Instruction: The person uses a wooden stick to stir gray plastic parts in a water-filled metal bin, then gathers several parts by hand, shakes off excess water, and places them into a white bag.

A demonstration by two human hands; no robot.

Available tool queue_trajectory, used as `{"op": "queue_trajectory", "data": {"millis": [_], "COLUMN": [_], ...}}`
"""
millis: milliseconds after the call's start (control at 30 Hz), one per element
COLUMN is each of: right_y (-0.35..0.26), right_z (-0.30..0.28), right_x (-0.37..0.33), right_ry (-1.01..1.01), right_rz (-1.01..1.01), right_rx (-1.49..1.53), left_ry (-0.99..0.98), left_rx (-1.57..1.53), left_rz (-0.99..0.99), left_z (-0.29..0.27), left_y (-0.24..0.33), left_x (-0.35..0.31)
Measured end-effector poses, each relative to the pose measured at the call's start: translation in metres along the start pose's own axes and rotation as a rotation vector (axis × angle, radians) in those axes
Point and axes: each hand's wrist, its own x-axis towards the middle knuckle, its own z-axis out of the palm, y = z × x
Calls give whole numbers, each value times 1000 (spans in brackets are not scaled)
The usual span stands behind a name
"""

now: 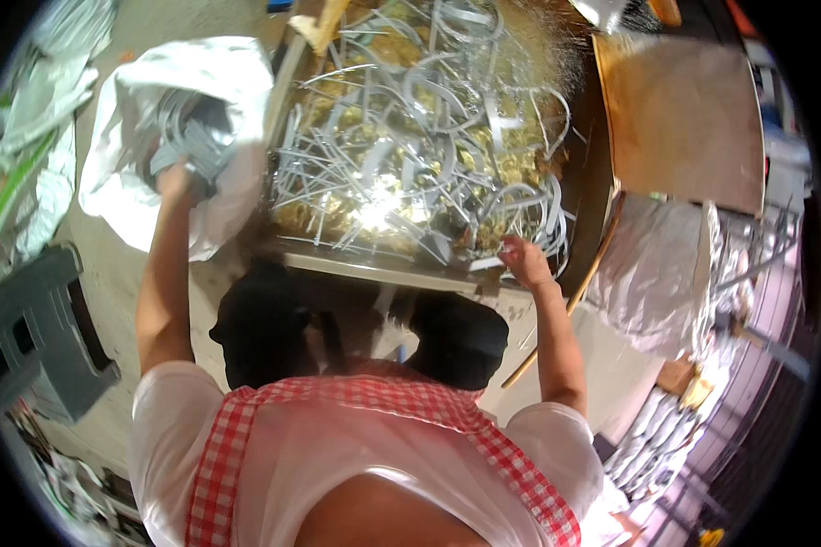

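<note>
Red-check apron [246, 428] nearest cam, seated at desk [374, 266]. Left hand [175, 178] inside white sack [219, 100], closed on bundle of grey plastic strips [192, 137]. Right hand [524, 260] at desk edge, fingers pinching a strip from the loose pile [420, 137]. Judging by pile w/ most strips still on desk, bagging is well short of done

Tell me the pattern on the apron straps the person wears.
Red-and-white checked cloth apron straps, a gingham pattern, seen best in the head view.

Both arms [164, 273] outstretched, fingers [520, 255] curled
</note>
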Motion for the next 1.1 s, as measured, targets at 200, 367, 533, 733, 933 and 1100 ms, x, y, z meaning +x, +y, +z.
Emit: {"op": "queue_trajectory", "data": {"millis": [200,367,533,733,933,1100], "right_y": [54,-14,-33,-70,-90,-69], "right_z": [80,72,87,54,96,64], "right_x": [-24,16,45,68,137,214], "right_ry": [-132,-296,-347,-182,-103,214], "right_rz": [-159,-272,-29,74,220,215], "right_rx": [-5,31,5,381,1260,1769], "left_ry": [-57,-889,-937,-1098,-959,-910], "left_rx": [-443,-212,52,683,260,114], "left_rz": [649,400,115,738,68,289], "left_z": [80,169,229,283,363,406], "left_y": [162,148,126,37,-2,48], "left_x": [-285,-382,-292,-213,-211,-240]}}
